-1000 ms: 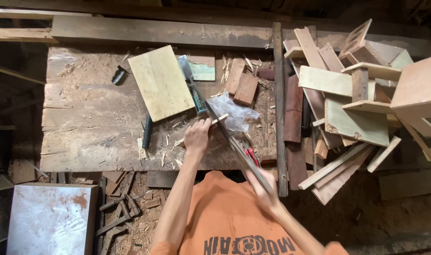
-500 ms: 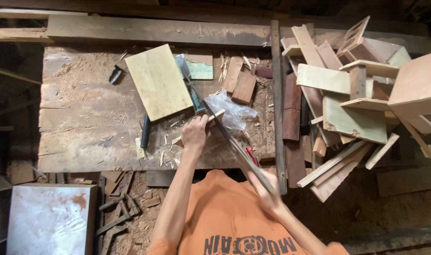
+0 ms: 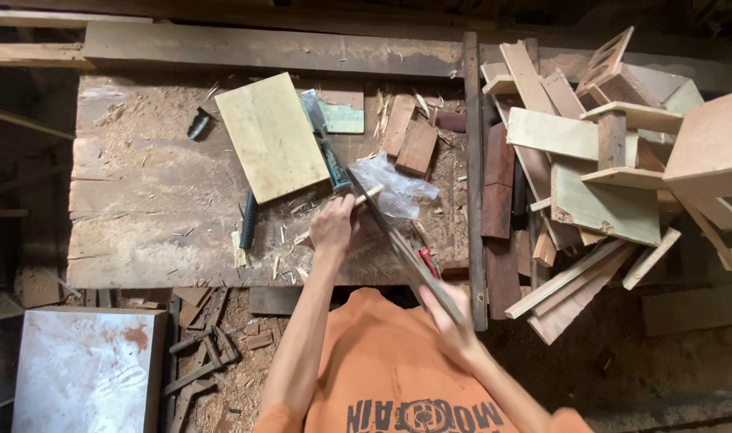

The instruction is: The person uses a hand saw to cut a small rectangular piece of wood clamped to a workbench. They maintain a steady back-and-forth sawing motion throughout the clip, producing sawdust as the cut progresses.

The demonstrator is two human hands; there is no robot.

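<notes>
I stand at a worn wooden workbench (image 3: 141, 208) strewn with shavings. My left hand (image 3: 334, 226) pins a thin pale wooden stick (image 3: 367, 195) against the bench top. My right hand (image 3: 450, 319), near the bench's front edge over my orange shirt, grips the lower end of a long narrow blade (image 3: 398, 244). The blade runs diagonally up to the stick, right beside my left hand. A teal-handled tool (image 3: 327, 148) lies just beyond, resting against a pale rectangular board (image 3: 271, 136).
A crumpled clear plastic bag (image 3: 398, 188) and a red-handled tool (image 3: 428, 261) lie right of the blade. A dark-handled tool (image 3: 248, 220) lies left. Offcuts (image 3: 418, 144) sit behind, and a scrap-wood pile (image 3: 590, 160) fills the right. A metal sheet (image 3: 85, 369) is lower left.
Both hands keep their grip in almost the same place. The blade has shifted only slightly along its length against the stick.
</notes>
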